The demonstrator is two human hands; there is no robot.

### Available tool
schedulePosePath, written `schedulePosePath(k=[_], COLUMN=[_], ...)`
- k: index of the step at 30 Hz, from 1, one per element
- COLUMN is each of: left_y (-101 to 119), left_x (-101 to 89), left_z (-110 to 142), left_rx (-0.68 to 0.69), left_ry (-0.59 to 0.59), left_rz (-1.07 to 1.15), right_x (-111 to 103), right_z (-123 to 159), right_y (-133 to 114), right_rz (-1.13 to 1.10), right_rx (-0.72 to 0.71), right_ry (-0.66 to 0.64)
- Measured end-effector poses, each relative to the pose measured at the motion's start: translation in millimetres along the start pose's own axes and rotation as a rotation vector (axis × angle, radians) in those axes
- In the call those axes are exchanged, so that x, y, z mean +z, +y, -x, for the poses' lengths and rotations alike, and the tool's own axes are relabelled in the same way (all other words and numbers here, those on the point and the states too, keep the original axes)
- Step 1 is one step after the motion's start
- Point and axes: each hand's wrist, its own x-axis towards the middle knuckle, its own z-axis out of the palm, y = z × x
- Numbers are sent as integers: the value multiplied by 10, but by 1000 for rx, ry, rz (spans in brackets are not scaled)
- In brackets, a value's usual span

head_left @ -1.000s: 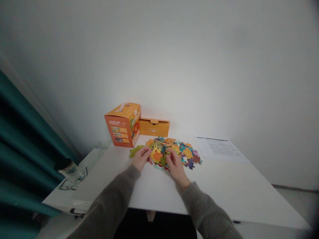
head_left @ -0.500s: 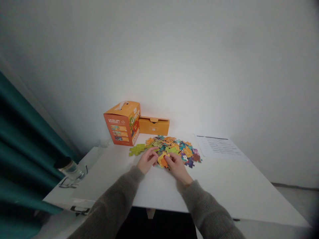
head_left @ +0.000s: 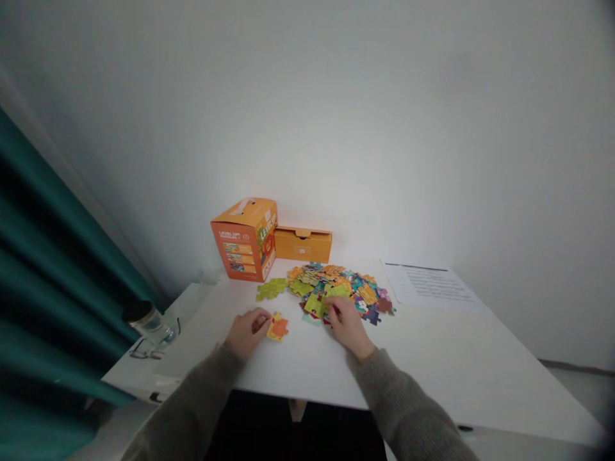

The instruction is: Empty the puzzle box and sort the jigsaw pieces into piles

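Observation:
My left hand (head_left: 248, 331) is low over the table's front left part. Its fingers are curled and pinch the left edge of a yellow-and-orange puzzle piece (head_left: 278, 327), held apart from the pile. At the front of the heaped puzzle pieces (head_left: 336, 275), my right hand (head_left: 350, 326) has thumb and finger closed on a green puzzle piece (head_left: 315, 305). A few light green pieces (head_left: 271, 289) lie together just left of the heap.
Behind the pieces stand an orange puzzle box (head_left: 244, 246) and a low open orange carton (head_left: 303, 245). Printed paper (head_left: 432, 285) lies at the right. A dark-lidded jar (head_left: 151, 323) and eyeglasses (head_left: 144, 351) are at the left, beside a teal curtain (head_left: 52, 288).
My left hand has moved left and toward me with the yellow-and-orange piece, away from the heap. My right hand has let go of that piece and taken a green one. The view has shifted slightly.

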Motion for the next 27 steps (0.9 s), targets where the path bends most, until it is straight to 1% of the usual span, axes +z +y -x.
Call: schedulePosePath(k=[2, 4, 5, 7, 9, 11, 14, 16, 19, 21, 22, 23, 25, 27], left_y=[-2, 20, 36, 81, 155, 266, 464, 569, 634, 626, 614, 600, 569, 541], left_x=[-55, -81, -88, -98, -90, -40, 138, 301, 525, 622, 653, 673, 690, 691], left_z=[36, 51, 49, 23, -39, -133, -313, -425, -524, -538, -535, -531, -526, -533], left_rx=[36, 68, 79, 90, 104, 157, 263, 292, 255, 210, 187, 165, 120, 62], left_ry=[31, 47, 50, 57, 93, 133, 133, 127, 181, 216, 208, 175, 52, -57], left_rz=[-249, -423, -469, -473, -392, -279, -115, -21, 140, 275, 351, 428, 555, 647], right_x=[-3, -7, -6, 4, 24, 47, 66, 60, 28, 1, -10, -19, -32, -38], right_z=[-4, -6, -7, -9, -17, -28, -36, -30, -15, -11, -12, -15, -25, -37], right_y=[-38, -94, -127, -193, -242, -256, -223, -193, -192, -228, -251, -273, -305, -305], right_rz=[82, 198, 260, 373, 456, 491, 465, 424, 331, 256, 222, 191, 124, 29], right_rx=[-25, -41, -51, -72, -72, -48, -33, -45, -107, -175, -208, -238, -280, -262], right_ry=[-7, -12, -17, -37, -54, -63, -77, -77, -48, -17, 0, 17, 53, 104])
